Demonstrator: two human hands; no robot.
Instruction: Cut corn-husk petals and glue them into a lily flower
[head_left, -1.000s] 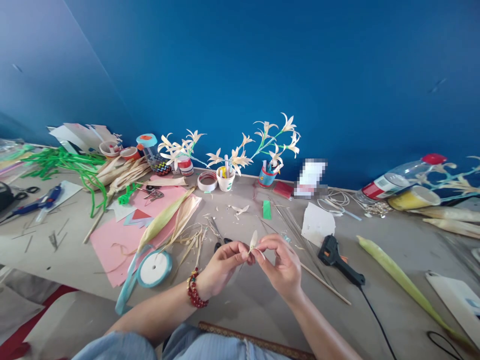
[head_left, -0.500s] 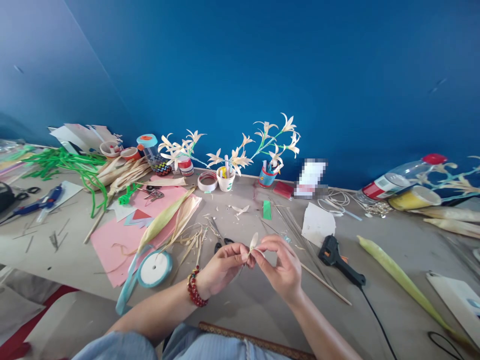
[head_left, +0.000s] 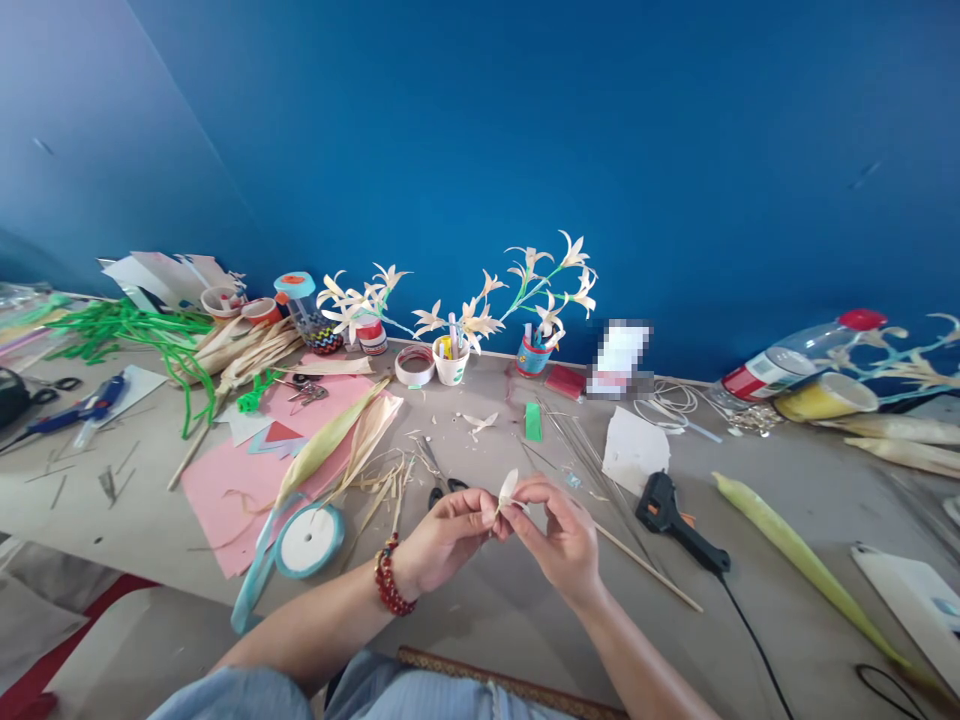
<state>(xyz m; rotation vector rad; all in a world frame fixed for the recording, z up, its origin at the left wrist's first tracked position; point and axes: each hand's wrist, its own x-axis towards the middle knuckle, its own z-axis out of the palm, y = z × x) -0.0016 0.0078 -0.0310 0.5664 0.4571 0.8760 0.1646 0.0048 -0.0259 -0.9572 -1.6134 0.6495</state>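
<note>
Between my two hands is a small pale flower [head_left: 508,487] of husk-like petals, one petal pointing up. My left hand [head_left: 459,530], with a red bead bracelet [head_left: 388,580] at the wrist, pinches its base. My right hand [head_left: 559,530] is closed on the petals from the other side with thumb and forefinger. Fingertips hide much of the flower's lower part. Just behind my left hand lie scissors [head_left: 442,488], partly covered. Loose pale petals [head_left: 478,423] rest on the table beyond the hands.
A black glue gun [head_left: 679,525] with its cord lies to the right, near a green corn husk [head_left: 806,565]. Left are a ribbon roll [head_left: 309,540] and pink paper [head_left: 217,500]. Finished flowers [head_left: 480,320] stand in cups along the blue wall. Thin wires and a stick [head_left: 649,568] lie right of centre.
My right fingers have closed in slightly around the petals, the hand shifting a little left. My left hand keeps its pinch, and the view has shifted only slightly.
</note>
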